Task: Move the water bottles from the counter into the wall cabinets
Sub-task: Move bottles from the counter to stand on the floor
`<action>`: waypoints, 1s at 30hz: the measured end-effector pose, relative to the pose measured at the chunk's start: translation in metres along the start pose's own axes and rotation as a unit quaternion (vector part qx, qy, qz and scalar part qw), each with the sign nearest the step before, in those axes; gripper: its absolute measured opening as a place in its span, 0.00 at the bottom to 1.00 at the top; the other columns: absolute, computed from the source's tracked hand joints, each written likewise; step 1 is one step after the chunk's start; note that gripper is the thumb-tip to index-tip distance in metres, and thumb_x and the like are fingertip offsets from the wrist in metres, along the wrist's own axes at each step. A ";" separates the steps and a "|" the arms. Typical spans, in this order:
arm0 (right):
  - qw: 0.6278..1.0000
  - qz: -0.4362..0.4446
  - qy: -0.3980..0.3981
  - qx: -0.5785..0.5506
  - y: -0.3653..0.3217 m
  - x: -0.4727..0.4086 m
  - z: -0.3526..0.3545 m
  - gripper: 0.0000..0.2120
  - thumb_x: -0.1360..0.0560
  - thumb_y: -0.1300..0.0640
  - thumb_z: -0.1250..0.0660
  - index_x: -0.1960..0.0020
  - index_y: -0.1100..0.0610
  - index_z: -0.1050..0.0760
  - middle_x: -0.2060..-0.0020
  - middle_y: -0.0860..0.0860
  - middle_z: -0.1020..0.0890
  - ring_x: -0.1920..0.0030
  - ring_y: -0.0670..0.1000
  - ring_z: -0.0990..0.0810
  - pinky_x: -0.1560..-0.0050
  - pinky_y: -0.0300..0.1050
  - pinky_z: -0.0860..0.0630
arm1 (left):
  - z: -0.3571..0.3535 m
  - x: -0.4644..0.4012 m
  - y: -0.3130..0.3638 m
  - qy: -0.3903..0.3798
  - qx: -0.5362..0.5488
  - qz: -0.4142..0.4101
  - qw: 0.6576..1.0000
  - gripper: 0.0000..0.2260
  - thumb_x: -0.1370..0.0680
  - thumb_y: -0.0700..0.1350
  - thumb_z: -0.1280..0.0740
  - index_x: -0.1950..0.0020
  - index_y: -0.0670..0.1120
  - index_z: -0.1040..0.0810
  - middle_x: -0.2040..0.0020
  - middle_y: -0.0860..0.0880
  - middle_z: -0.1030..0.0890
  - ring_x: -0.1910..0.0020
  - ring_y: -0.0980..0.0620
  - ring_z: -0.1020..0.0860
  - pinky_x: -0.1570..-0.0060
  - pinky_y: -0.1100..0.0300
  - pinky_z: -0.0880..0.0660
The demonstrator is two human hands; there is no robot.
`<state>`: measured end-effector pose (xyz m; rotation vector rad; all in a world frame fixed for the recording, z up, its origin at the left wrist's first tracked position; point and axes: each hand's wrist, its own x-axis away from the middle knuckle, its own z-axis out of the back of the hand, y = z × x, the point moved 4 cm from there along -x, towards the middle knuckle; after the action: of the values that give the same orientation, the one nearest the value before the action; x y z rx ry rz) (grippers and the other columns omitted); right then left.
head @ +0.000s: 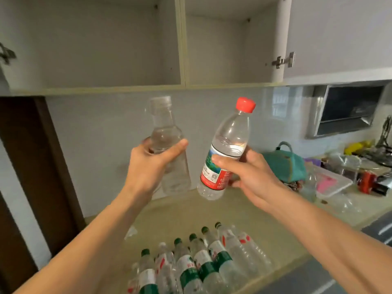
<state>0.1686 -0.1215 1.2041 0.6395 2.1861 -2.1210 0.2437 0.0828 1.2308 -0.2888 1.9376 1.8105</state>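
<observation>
Counter point(191, 211): two bottles held, one per hand.

The cluster of bottles point(191, 266) on the near counter is cut off by the bottom edge. The left hand point(148, 166) hides the clear bottle's point(167, 149) middle. Far right, the clutter point(360, 164) is too blurred to identify.

Counter point(169, 217): beige, speckled, runs along tiled wall.
Near front edge: cluster of water bottles point(191, 264), several green-capped with green labels, others clear with red marks; packed side by side, touching.
Right stretch, well apart from cluster: teal bag point(286, 164), clear plastic container point(333, 183) with pink item inside, red object point(367, 181), yellow item point(354, 147) at far end. Small items there blurred.
</observation>
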 end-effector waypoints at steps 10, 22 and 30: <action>0.988 0.116 -0.104 -0.017 -0.092 -0.131 -0.063 0.26 0.36 0.53 0.19 0.39 0.53 0.21 0.48 0.49 0.13 0.48 0.50 0.14 0.52 0.55 0.17 | 0.059 -0.103 0.076 0.116 0.021 -0.036 0.992 0.24 0.40 0.63 0.19 0.49 0.54 0.14 0.52 0.50 0.13 0.51 0.48 0.14 0.53 0.44 0.16; 0.971 0.192 -0.137 -0.028 -0.148 -0.274 -0.133 0.23 0.31 0.58 0.20 0.39 0.52 0.22 0.50 0.49 0.13 0.51 0.52 0.13 0.50 0.58 0.16 | 0.107 -0.231 0.125 0.223 -0.080 -0.130 0.963 0.18 0.33 0.58 0.20 0.49 0.51 0.16 0.54 0.52 0.13 0.52 0.49 0.14 0.46 0.43 0.18; 0.969 0.211 -0.108 0.064 -0.157 -0.335 -0.189 0.19 0.32 0.55 0.20 0.45 0.48 0.22 0.53 0.48 0.14 0.54 0.50 0.14 0.52 0.53 0.17 | 0.147 -0.306 0.091 0.230 -0.163 -0.129 0.951 0.27 0.38 0.65 0.22 0.46 0.50 0.18 0.52 0.50 0.14 0.51 0.47 0.16 0.47 0.49 0.19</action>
<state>0.4758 -0.0278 1.4676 0.7590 1.6381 -2.0035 0.4961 0.1872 1.4526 -1.1091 1.7563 2.0010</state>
